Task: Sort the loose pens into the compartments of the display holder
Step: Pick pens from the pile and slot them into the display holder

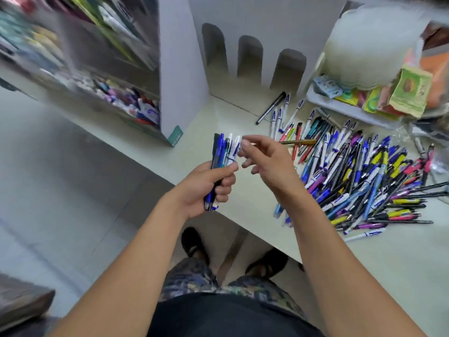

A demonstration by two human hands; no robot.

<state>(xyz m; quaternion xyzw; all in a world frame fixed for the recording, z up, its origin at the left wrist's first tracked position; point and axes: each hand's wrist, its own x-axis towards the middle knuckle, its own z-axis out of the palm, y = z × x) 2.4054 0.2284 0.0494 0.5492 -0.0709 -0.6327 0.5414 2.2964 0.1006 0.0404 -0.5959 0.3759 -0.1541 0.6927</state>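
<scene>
My left hand grips a bundle of pens, blue, black and white, held upright over the table's front edge. My right hand is just right of the bundle with its fingers loosely curled. Its thumb tip touches the top of a white pen in the bundle, and no pen lies in that hand. A big pile of loose pens in many colours covers the table to the right. The white cardboard display holder with arched cut-outs stands at the back. Its left compartments are blurred.
A black marker lies near the holder's foot. A white tray with packets and a white bag stand at the back right. The table edge runs diagonally below my hands, with my sandalled feet on the floor under it.
</scene>
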